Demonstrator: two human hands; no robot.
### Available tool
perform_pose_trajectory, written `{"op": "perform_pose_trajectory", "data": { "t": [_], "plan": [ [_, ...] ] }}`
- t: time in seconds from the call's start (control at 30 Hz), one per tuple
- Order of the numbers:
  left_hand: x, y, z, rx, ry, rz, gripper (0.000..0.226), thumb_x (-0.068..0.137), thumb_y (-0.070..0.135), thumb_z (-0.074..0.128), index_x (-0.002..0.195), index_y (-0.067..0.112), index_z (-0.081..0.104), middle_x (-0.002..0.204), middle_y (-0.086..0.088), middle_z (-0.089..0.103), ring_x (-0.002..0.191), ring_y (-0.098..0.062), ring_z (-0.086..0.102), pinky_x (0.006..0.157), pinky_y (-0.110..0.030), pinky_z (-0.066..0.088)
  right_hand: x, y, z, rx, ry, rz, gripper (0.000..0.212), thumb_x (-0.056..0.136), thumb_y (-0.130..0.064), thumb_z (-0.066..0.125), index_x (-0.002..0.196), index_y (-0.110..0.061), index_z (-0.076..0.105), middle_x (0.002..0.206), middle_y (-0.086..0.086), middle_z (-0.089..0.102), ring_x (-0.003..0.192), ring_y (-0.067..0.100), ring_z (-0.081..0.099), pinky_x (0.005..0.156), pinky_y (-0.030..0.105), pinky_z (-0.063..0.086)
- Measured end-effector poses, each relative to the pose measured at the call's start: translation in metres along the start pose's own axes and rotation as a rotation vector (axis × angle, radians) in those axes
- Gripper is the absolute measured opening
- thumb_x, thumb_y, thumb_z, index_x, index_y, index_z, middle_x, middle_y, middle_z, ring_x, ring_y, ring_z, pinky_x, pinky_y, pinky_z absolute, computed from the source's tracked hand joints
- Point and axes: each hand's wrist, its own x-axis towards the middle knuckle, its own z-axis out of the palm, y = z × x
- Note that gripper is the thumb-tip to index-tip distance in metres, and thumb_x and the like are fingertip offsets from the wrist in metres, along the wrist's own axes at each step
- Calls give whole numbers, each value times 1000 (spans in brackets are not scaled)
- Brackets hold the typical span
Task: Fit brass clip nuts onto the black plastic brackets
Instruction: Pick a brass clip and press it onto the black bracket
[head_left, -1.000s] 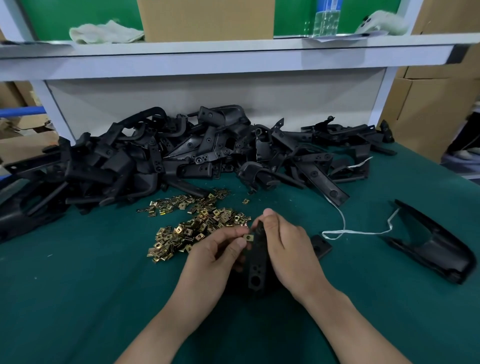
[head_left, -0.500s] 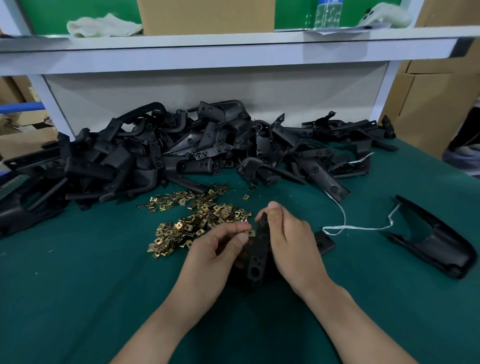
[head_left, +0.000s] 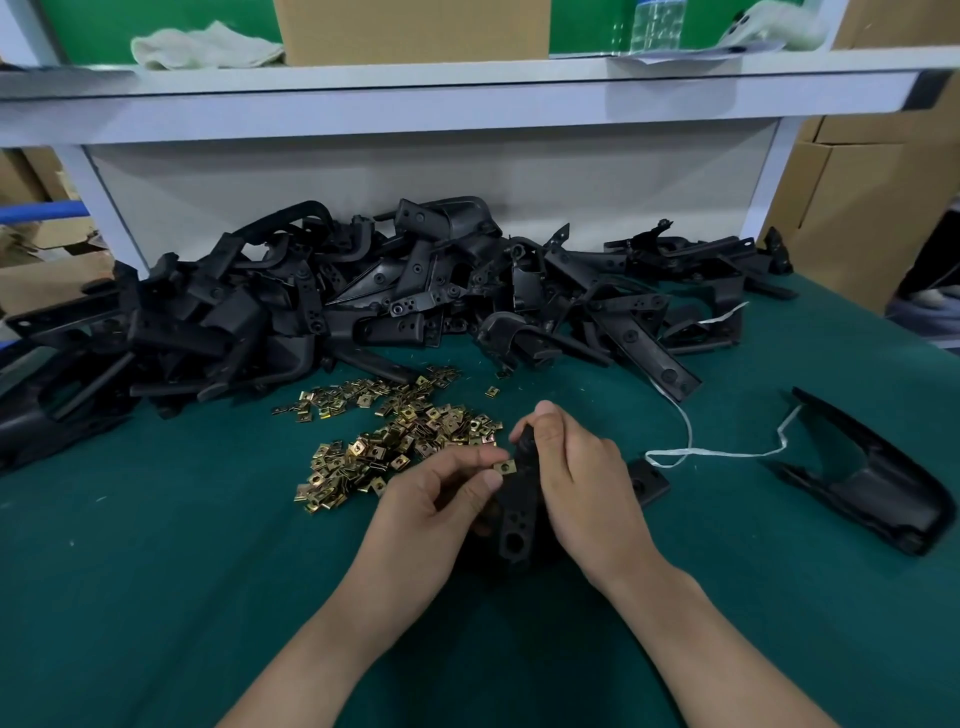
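Note:
A black plastic bracket (head_left: 517, 514) stands roughly upright on the green table, and my right hand (head_left: 576, 473) grips its upper part. My left hand (head_left: 441, 499) pinches a brass clip nut (head_left: 505, 467) between thumb and forefinger, held against the bracket's left edge. A loose heap of brass clip nuts (head_left: 395, 441) lies just left of my hands. Behind it, a big pile of black brackets (head_left: 363, 306) stretches along the back of the table.
A separate black moulded part (head_left: 878, 478) lies at the right, with a white string (head_left: 696, 452) trailing between it and my hands. A white shelf (head_left: 467, 98) overhangs the back, carrying a cardboard box, a cloth and a bottle. Cardboard boxes stand at the right.
Both hands stay on the bracket. The nut in my left fingers has stayed at the bracket's edge; the view has shifted slightly.

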Motion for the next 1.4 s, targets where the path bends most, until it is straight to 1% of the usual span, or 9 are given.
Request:
{"op": "perform_pose_trajectory", "data": {
  "t": [0.23,0.43,0.57,0.7,0.83,1.03,1.17,1.3,1.4],
  "plan": [
    [-1,-1,-1,38,-23,-2,18,96,16,63,105,26,75,95,2,76,91,-22,69,77,-21,56,-1,-3,-3,-10,-29,-5,53,99,-57,16,91,-31,61,76,-7,68,75,15,64,75,42,51],
    [-1,-1,0,75,-17,9,21,95,11,64,101,28,74,90,7,75,79,-6,68,70,-13,52,-2,-5,-6,-15,-56,-15,67,92,-63,9,94,-24,63,78,-4,69,77,20,65,77,43,50],
    [-1,0,0,87,-11,14,21,95,11,64,100,28,74,90,9,75,81,-7,68,71,-12,51,-2,-7,-6,-33,-68,-26,68,92,-61,9,95,-21,64,79,-1,69,78,24,65,77,45,50],
    [-1,0,1,98,-5,22,22,95,10,65,99,29,74,87,10,75,76,-2,66,69,-10,50,-2,-8,-7,-21,-63,-25,70,91,-62,9,94,-21,65,77,-2,68,76,22,65,77,45,50],
    [-2,-1,1,114,9,42,22,95,10,65,99,29,74,88,13,74,77,-1,66,70,-10,49,-2,-7,-6,-21,-62,-23,75,89,-66,5,95,-21,64,79,-1,68,79,24,65,78,45,50],
    [-6,0,4,111,34,91,25,95,12,64,98,34,75,89,16,75,79,5,67,70,-8,49,-2,-8,-6,-18,-28,-38,63,94,-62,9,90,-27,60,75,-6,65,74,16,63,75,43,49],
    [-8,0,5,151,57,109,26,97,13,62,98,37,74,94,19,74,90,3,68,72,-8,50,-3,-9,-5,-42,-15,-60,58,97,-59,10,91,-27,58,73,-5,64,71,19,63,73,44,50],
    [-11,-1,6,197,78,121,29,98,18,60,99,43,72,95,22,73,92,4,67,73,-8,50,-5,-11,-5,-67,-4,-85,59,97,-59,8,92,-27,58,71,-6,63,69,19,62,70,43,49],
    [-12,0,7,218,90,131,32,98,19,59,96,48,71,95,23,73,93,5,66,73,-7,49,-6,-12,-5,-82,14,-97,53,101,-57,9,89,-31,53,71,-7,63,69,18,61,69,41,48]
  ]
}}
